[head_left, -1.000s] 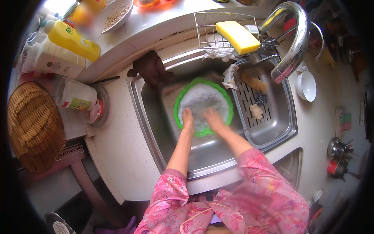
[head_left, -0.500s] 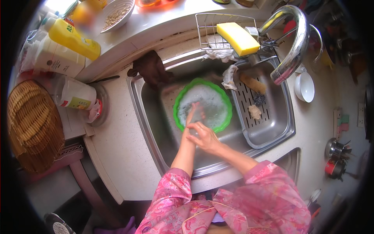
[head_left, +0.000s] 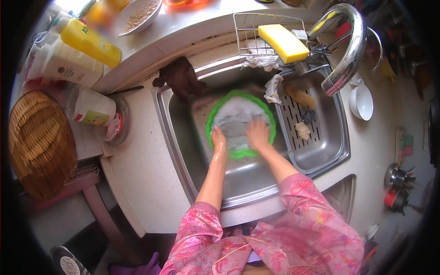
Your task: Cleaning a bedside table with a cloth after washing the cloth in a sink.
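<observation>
Green plastic rims the basin (head_left: 236,92), which sits in the large left bowl of the steel sink (head_left: 238,176), filled with foamy water (head_left: 236,110). Both hands are in it, well apart from each other. At its left edge is the left hand (head_left: 219,139), wet, its fingers partly lost in the suds, so I cannot tell whether they close on anything. Nearer the right edge, the right hand (head_left: 257,133) is palm down over the suds, its fingers seemingly spread, though blur makes that hard to be sure of. A brown cloth (head_left: 180,78) hangs over the sink's back left corner. In the smaller right bowl lie a wire scrubber (head_left: 308,114) and a pale lump (head_left: 302,131), with a white rag (head_left: 273,89) draped on the divider. Behind, a yellow sponge (head_left: 283,43) rests on a wire rack (head_left: 268,14) beside the curved tap (head_left: 357,46).
</observation>
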Action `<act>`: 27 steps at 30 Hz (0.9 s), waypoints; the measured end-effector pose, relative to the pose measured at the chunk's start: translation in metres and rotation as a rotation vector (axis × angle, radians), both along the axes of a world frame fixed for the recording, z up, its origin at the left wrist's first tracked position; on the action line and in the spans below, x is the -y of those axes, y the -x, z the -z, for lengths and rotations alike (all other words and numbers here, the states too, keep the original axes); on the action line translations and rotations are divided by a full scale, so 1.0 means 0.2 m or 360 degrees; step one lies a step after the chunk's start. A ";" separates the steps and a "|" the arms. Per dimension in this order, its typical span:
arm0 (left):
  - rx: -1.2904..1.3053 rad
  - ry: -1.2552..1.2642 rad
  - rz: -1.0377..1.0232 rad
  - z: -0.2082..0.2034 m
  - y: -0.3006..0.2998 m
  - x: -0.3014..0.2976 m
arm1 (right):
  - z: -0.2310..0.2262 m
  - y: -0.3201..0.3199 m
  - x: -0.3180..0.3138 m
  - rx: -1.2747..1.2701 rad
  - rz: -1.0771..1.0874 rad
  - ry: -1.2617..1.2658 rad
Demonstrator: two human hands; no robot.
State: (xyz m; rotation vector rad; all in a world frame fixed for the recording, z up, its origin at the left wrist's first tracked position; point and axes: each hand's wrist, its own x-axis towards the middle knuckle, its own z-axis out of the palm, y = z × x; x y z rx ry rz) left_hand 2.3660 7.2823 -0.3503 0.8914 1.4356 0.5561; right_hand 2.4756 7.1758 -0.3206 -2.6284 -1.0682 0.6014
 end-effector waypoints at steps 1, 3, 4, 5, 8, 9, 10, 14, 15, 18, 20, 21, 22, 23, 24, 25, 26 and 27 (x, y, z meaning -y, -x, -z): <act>0.0025 0.0029 0.0040 -0.01 -0.07 0.05 | 0.11 0.00 0.08 0.0345 -0.0278 0.0050; -0.0559 -0.0736 0.0729 -0.09 -0.15 0.13 | 0.20 -0.05 0.17 0.0397 -0.0582 0.0150; -0.0498 -0.0784 0.0779 -0.12 -0.13 0.13 | 0.18 -0.04 0.16 0.0534 -0.0492 0.0131; -0.0512 -0.0791 0.0758 -0.14 -0.11 0.11 | 0.11 -0.04 0.13 0.0678 -0.0407 0.0100; -0.0124 -0.0544 0.0807 -0.16 -0.10 0.09 | -0.27 -0.08 0.06 -0.0252 -0.0181 -0.0085; 0.0057 -0.0323 0.0893 -0.13 -0.11 0.05 | -0.33 -0.08 0.05 -0.0240 -0.0199 -0.0093; 0.0236 -0.0104 0.0974 -0.11 -0.10 0.02 | -0.37 -0.09 0.03 -0.0612 -0.0085 -0.0325; 0.0162 0.0434 0.0862 -0.21 -0.15 0.04 | -0.55 -0.10 0.04 -0.1405 0.0481 -0.0877; 0.0453 0.0606 0.0796 -0.22 -0.12 0.03 | -0.58 -0.08 0.03 -0.1703 0.0731 -0.1045; 0.1050 0.0894 0.0640 -0.36 -0.13 0.08 | -0.52 -0.05 0.06 -0.1383 0.0679 -0.1259; 0.1512 0.1163 0.0484 -0.50 -0.13 0.10 | -0.48 -0.03 0.10 -0.0950 0.0283 -0.1265; 0.1513 0.1150 0.0489 -0.52 -0.10 0.09 | -0.47 -0.01 0.12 -0.0527 -0.0116 -0.1230; 0.1297 0.1145 0.0610 -0.54 -0.09 0.08 | -0.45 0.00 0.14 -0.0422 -0.0333 -0.1086; 0.1079 0.1137 0.0721 -0.56 -0.08 0.07 | -0.49 -0.02 0.15 -0.0419 -0.0337 -0.1092; 0.1111 0.1226 0.0766 -0.60 -0.07 0.04 | -0.52 -0.05 0.15 -0.0707 -0.0265 -0.1069; 0.1116 0.1216 0.0772 -0.62 -0.06 0.03 | -0.56 -0.09 0.16 -0.0991 -0.0193 -0.1040; 0.1009 0.1082 0.0938 -0.64 -0.05 0.02 | -0.61 -0.14 0.15 -0.0527 -0.0475 -0.0945; 0.0899 0.0940 0.1097 -0.67 -0.04 0.00 | -0.65 -0.14 0.13 -0.0515 -0.0484 -0.0957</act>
